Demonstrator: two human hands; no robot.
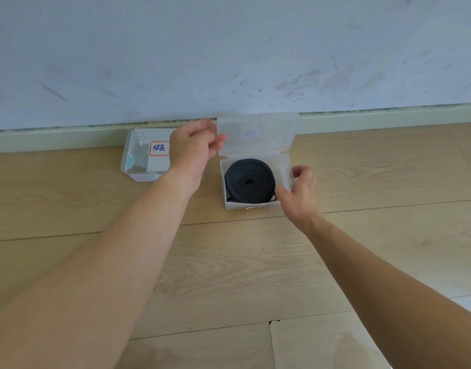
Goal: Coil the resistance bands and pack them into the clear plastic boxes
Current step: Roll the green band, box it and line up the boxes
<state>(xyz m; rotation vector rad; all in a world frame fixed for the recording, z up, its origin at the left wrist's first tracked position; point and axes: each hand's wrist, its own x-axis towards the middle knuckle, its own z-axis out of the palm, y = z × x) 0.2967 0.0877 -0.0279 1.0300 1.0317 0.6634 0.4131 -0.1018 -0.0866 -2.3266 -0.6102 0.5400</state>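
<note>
Black band is coiled flat inside the clear box, on the floor by the far wall. Lid stands upright at the far side, not yet shut.

My left hand is at the lid's left edge, fingers curled and, as far as I can tell, pinching that edge. My right hand grips the box's near-right corner: fingers hooked over the right wall, thumb on the near edge.

Risks:
- One loop of the band bulges at the near-right of the coil, right by my thumb. If the lid folds down on it, it likely gets trapped at the rim and the latch won't seat.
- The coil looks springy; letting go of the corner could let it lift or unwind.
- The box is light on a smooth floor, so pushing the lid from one side only may slide or twist it.

A labelled box sits closed to the left, well apart.
</note>
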